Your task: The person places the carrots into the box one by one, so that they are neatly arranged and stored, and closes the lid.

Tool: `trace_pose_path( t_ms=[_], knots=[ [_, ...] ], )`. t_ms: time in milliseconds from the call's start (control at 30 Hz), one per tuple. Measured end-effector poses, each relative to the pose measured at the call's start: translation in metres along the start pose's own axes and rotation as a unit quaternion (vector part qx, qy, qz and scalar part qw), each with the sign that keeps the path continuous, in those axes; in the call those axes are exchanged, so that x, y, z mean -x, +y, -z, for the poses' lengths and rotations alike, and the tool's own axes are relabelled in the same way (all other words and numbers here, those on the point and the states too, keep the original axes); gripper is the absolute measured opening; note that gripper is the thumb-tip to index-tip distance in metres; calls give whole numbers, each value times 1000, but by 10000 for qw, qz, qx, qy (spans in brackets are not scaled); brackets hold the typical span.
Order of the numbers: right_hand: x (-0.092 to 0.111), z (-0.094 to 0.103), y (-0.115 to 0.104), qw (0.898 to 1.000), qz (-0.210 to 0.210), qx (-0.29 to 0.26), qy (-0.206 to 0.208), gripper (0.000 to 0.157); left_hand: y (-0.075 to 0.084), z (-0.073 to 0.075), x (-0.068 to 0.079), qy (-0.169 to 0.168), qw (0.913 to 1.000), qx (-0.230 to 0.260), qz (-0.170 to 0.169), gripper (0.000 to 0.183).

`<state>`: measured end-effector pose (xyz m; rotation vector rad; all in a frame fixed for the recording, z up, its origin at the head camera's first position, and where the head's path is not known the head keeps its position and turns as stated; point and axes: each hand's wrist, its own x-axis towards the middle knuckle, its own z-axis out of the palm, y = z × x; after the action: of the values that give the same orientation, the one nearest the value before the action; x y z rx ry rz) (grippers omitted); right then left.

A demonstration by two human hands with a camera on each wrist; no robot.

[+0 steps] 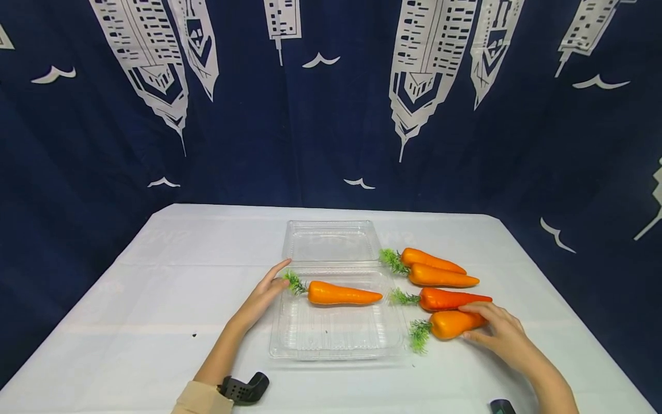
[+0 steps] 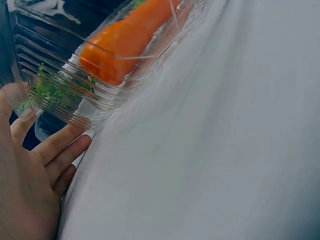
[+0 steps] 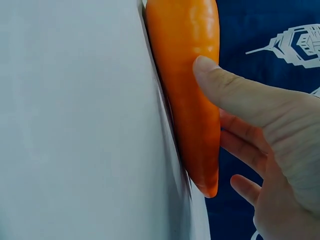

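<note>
Carrot on the surface, just past three o'clock from the plastic box, pinched in the right hand; with left hand spread at the box's ten-o'clock edge. Apparently at the grasping step; next, likely needing a steady lift.

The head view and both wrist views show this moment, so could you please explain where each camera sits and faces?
Head: worn on the head, looking forward and down at the clear container; the left hand and right hand show.
Left wrist: worn on that wrist, looking past the left hand at the container's side; only that hand shows.
Right wrist: worn on that wrist, looking at the gripped carrot; only the right hand shows.
Shared: head and left wrist both show the boxed carrot.
</note>
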<state>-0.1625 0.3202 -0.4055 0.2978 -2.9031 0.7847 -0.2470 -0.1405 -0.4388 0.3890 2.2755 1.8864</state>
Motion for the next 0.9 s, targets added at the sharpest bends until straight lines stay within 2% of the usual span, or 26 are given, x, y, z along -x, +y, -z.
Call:
trace_pose_path(
  t_ms=[233,500,900],
  knots=[
    [-2,0,-2,10000,52,3,-83,50,0,1,0,21,10000,-25,-33,52],
    [-2,-4,-1,9993,-129,93,-328,53,-1,0,0,18,10000,-10,-5,52],
    [1,-8,-3,9987,-28,74,-501,53,-1,1,0,39,10000,-49,10,49]
  ],
)
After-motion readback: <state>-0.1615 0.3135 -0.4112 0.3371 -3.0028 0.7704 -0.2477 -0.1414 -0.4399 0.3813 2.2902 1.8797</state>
